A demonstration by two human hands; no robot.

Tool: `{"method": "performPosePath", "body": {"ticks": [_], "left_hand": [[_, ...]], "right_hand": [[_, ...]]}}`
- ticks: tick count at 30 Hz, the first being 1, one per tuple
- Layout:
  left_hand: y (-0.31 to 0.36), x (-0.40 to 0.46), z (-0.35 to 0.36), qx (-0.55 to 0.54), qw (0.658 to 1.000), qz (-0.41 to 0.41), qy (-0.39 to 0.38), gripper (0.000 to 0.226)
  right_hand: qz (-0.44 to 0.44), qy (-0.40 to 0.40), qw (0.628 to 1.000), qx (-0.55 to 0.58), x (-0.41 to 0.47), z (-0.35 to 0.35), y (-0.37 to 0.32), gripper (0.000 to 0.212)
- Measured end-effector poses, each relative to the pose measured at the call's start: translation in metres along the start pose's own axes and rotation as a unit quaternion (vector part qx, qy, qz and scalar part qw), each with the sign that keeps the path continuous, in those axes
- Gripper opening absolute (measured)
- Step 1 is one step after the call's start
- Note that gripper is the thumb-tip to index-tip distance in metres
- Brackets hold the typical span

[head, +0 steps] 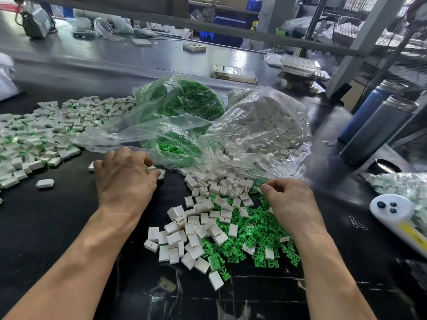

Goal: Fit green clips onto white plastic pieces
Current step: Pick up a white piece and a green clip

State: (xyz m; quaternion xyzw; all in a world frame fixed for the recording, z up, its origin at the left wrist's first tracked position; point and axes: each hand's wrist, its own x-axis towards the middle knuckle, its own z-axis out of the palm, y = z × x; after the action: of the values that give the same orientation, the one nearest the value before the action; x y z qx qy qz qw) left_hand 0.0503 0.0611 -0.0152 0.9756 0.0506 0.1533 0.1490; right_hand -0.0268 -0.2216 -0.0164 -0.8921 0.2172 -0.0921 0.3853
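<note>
Loose white plastic pieces lie heaped on the black table in front of me, mixed on their right with a spread of green clips. My left hand rests palm down on the table with curled fingers over a few white pieces near the bag's edge. My right hand hovers over the green clips with fingers curled and fingertips pinched together; whether it holds anything is hidden. A wide pile of fitted white pieces with green showing covers the left side.
Two clear plastic bags stand behind the heaps, one of green clips, one of white pieces. Two dark cylinders stand at the right, with a white handheld tool, paper clips and another bag of fitted pieces.
</note>
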Motion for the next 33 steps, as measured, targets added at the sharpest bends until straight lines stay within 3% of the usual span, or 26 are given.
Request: {"method": "performPosePath", "body": {"ticks": [13,20,24,28,33], "left_hand": [[0.008,-0.006,0.008,-0.01,0.997,0.068,-0.042,0.028],[0.007,-0.006,0.01,0.037,0.997,0.06,-0.032,0.013],[0.005,-0.004,0.008,0.073,0.996,0.037,-0.03,0.021],[0.012,-0.01,0.015,0.051,0.995,0.091,-0.01,0.019],[0.021,-0.017,0.03,-0.008,0.991,0.109,-0.082,0.038]], "right_hand": [[0.019,-0.039,0.999,-0.025,0.0,0.001,0.0,0.015],[0.021,-0.031,0.999,-0.032,0.002,0.004,0.001,0.018],[0.023,-0.036,0.998,-0.037,0.002,0.004,0.0,0.015],[0.01,-0.029,0.999,-0.037,0.0,0.004,-0.001,0.013],[0.011,-0.039,0.999,-0.025,0.0,0.003,-0.001,0.012]]}}
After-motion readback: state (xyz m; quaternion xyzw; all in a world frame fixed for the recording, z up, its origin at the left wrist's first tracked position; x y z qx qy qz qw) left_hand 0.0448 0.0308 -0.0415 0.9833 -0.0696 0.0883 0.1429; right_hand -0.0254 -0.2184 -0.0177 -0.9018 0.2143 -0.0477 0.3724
